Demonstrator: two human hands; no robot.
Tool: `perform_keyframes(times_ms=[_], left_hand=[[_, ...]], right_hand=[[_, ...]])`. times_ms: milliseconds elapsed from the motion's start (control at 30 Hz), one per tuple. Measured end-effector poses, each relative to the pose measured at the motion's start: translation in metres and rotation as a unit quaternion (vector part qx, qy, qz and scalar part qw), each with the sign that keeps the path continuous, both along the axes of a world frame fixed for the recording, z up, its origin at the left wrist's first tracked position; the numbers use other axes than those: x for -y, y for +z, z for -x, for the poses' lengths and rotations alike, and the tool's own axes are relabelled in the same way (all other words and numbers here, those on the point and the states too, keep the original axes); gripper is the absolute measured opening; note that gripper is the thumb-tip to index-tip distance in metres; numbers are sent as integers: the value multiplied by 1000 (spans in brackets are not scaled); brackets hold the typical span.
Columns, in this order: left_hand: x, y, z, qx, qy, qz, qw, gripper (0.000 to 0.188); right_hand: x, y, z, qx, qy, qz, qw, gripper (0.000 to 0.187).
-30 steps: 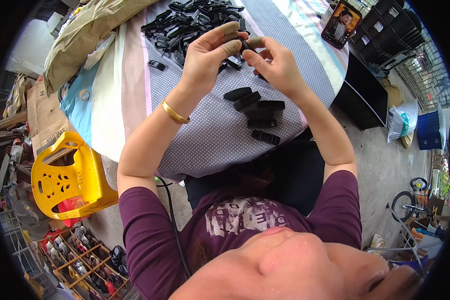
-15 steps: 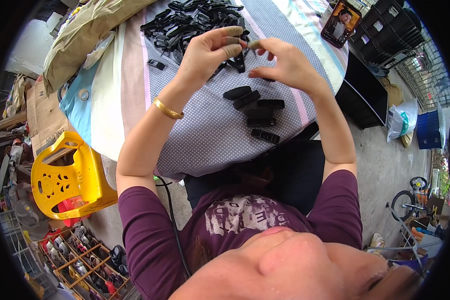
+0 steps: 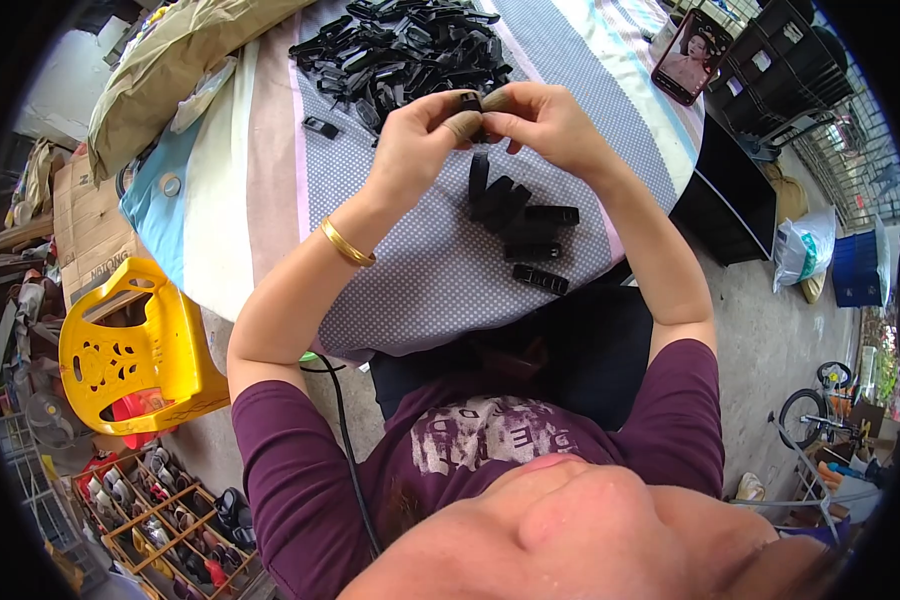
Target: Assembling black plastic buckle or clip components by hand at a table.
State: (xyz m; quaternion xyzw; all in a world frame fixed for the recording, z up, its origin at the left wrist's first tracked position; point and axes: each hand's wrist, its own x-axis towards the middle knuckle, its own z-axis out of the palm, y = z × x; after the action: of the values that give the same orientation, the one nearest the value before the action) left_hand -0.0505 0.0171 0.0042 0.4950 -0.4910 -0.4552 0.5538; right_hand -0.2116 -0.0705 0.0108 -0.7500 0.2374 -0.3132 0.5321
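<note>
My left hand (image 3: 420,140) and my right hand (image 3: 547,125) meet above the table, fingertips pinched together on one small black plastic piece (image 3: 472,103). A gold bangle (image 3: 346,243) circles my left wrist. Just below the hands lies a short row of several black plastic pieces (image 3: 525,225) on the dotted grey tablecloth (image 3: 420,280). A big heap of the same black pieces (image 3: 400,50) is piled at the far side of the table. One stray black piece (image 3: 320,127) lies to the left of my left hand.
A phone (image 3: 687,58) lies at the table's far right. A beige bag (image 3: 170,70) sits at the far left. A yellow plastic stool (image 3: 120,350) and a shoe rack (image 3: 160,520) stand on the floor to the left; a black crate (image 3: 780,70) and a bicycle (image 3: 820,400) are on the right.
Both hands have come together again at the fingertips over the table, closing on a black piece. The row of pieces below now shows one more piece at its upper end.
</note>
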Motion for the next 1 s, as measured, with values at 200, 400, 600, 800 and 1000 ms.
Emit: perform_keyframes(times_ms=[200,400,600,800,1000], left_hand=[[0,6,-8,-113,11,-42,993,19],[1,1,-16,-75,-18,-41,996,20],[2,2,-12,-74,-14,-34,997,44],[0,3,-5,-201,-15,-45,979,41],[-5,1,-3,-196,-18,-3,980,36]], right_hand=[[60,-1,-20,-88,-214,393,890,25],[68,-15,-21,-227,-131,370,891,29],[39,2,-6,-158,-265,445,841,26],[-21,3,-4,-13,-99,226,969,28],[-29,3,4,-17,-67,213,975,29]])
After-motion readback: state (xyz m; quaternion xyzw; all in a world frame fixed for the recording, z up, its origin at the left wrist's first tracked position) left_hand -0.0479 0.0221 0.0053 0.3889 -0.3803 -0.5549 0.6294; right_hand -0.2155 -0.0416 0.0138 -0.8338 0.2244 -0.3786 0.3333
